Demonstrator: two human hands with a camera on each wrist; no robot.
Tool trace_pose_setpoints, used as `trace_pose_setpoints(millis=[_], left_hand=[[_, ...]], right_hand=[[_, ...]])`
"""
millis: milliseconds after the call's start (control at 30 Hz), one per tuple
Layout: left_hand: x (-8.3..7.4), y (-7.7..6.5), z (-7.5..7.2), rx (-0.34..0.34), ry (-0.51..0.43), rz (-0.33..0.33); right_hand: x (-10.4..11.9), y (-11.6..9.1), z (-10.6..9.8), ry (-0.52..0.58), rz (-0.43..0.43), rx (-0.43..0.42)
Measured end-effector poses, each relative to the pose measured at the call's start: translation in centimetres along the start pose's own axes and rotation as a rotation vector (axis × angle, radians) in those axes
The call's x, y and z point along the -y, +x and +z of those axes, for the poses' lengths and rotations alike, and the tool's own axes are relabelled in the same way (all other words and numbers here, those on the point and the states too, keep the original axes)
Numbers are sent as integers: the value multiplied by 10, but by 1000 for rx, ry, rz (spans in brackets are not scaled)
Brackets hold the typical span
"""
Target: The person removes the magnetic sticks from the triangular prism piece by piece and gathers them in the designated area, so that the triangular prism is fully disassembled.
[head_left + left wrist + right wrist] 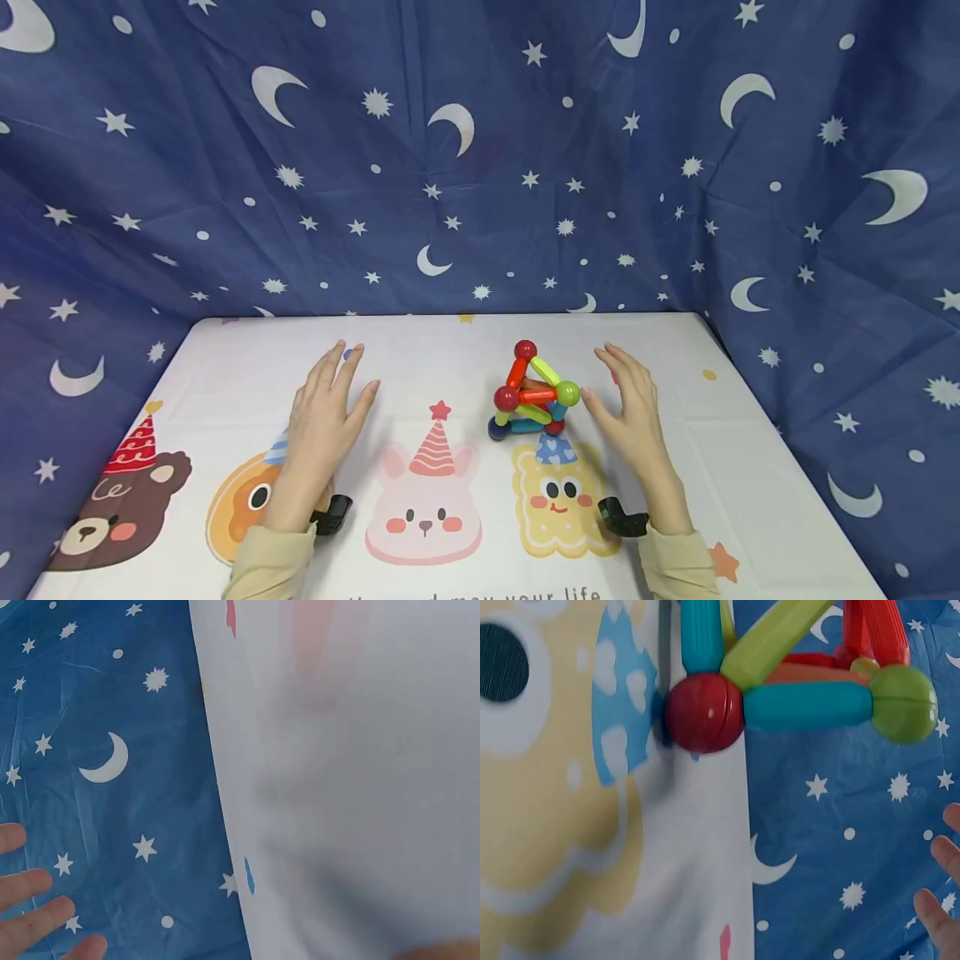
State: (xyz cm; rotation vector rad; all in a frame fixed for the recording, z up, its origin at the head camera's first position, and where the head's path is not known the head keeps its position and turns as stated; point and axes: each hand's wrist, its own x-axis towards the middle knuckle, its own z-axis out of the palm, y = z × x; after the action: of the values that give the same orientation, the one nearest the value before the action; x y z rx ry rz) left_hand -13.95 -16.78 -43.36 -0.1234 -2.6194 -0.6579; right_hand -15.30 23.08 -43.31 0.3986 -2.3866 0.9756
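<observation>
A small frame of coloured rods and balls (537, 396) stands on the table, right of the middle. Its balls are red, green and dark blue, joined by red, orange, lime and blue rods. My right hand (633, 408) is just to the right of it, fingers extended, thumb tip close to the green ball (904, 703); whether they touch I cannot tell. In the right wrist view a red ball (705, 712) sits low on the frame. My left hand (327, 425) is held over the left side of the table with fingers spread and holds nothing.
The white tablecloth (247, 358) carries printed party animals, among them a bear (127, 517) and a rabbit (423, 508). Behind and at both sides hangs a dark blue curtain (480, 217) with moons and stars. Black wrist devices (624, 518) sit on both wrists.
</observation>
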Motion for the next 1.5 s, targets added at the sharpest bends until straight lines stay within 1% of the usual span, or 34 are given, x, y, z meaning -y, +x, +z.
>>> trace_pose_setpoints(millis=[167, 333, 433, 533, 667, 800, 900, 1000, 1233, 1333, 1500], left_hand=[[-8, 2, 8, -53, -56, 22], [-20, 3, 15, -79, -124, 38], [-29, 4, 20, -89, -169, 44], [-39, 4, 26, -95, -213, 45], [-54, 2, 34, -80, -263, 40], [-69, 0, 43, -64, -311, 43], [-79, -2, 51, -70, -357, 51], [-89, -4, 58, -67, -410, 53], [-109, -7, 77, -35, -564, 40], [-116, -7, 84, -23, -620, 55], [-126, -7, 94, -15, -678, 92]], right_hand=[[6, 1, 9, 67, -26, -27], [15, 1, 17, 132, -51, -44], [23, 3, 22, 176, -53, -42], [30, 3, 27, 202, -30, -27], [36, 0, 32, 223, -12, -9], [57, 0, 28, 237, 0, 7], [74, 1, 24, 244, 1, 24], [72, -1, 28, 248, -22, 28], [44, -7, 48, 258, -69, 2], [37, -9, 53, 255, -86, -5], [34, -10, 55, 230, -110, -4]])
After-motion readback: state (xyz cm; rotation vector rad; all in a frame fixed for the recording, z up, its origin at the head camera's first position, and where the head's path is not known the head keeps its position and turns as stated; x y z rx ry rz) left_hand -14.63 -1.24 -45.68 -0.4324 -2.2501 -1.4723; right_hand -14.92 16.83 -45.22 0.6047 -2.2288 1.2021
